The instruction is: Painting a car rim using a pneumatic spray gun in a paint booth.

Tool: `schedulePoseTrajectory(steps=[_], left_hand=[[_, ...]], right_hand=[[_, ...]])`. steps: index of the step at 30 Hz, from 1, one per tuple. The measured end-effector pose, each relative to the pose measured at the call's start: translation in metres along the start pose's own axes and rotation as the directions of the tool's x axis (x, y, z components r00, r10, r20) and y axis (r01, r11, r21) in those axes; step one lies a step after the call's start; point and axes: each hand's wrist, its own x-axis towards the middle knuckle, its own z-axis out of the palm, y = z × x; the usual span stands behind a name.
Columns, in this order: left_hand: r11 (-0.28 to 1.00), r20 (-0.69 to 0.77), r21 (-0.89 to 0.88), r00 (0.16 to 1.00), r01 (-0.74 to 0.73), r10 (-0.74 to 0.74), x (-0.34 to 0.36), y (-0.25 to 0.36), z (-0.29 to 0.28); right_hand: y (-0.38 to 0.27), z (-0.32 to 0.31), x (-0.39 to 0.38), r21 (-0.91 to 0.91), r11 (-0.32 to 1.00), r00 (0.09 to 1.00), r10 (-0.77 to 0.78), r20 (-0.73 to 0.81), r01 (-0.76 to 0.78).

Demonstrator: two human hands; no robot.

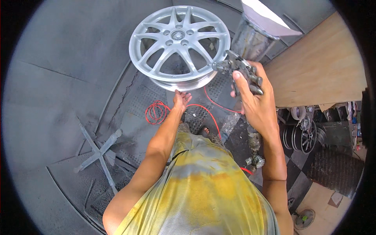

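A silver multi-spoke car wheel rim (179, 74) is held up off the floor ahead of me, face tilted upward. Whatever supports it is hidden beneath. My left hand (182, 100) is under its near edge, fingers apart, with a fingertip at or very close to the lower barrel. In my right hand (256, 100) is a paint-stained spray gun (235, 66), its nozzle end by the rim's right edge. On top of the gun sits a metal paint cup (252, 41) with white paper (266, 17) over it. The gun's lower fittings (253, 147) hang below my hand.
A red air hose (156, 112) coils on the floor and runs beneath me. At lower left stands a grey cross-shaped stand (100, 152). Grey-coated walls (70, 51) curve around the left. A wooden panel (321, 62) flanks the right, with more wheels (308, 137) and a fan (304, 218) beyond.
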Motion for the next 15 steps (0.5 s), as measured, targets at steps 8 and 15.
schedulePoseTrajectory(steps=[8,15], left_hand=[[0.998,0.083,-0.014,0.995,0.055,-0.053,0.002,-0.012,0.007],[0.994,0.256,0.084,0.962,0.071,-0.091,0.021,-0.042,0.004]], right_hand=[[-0.013,0.028,0.013,0.019,1.000,0.985,-0.013,0.174,0.010],[-0.025,0.045,0.009,0.044,0.995,0.962,-0.101,0.255,0.092]])
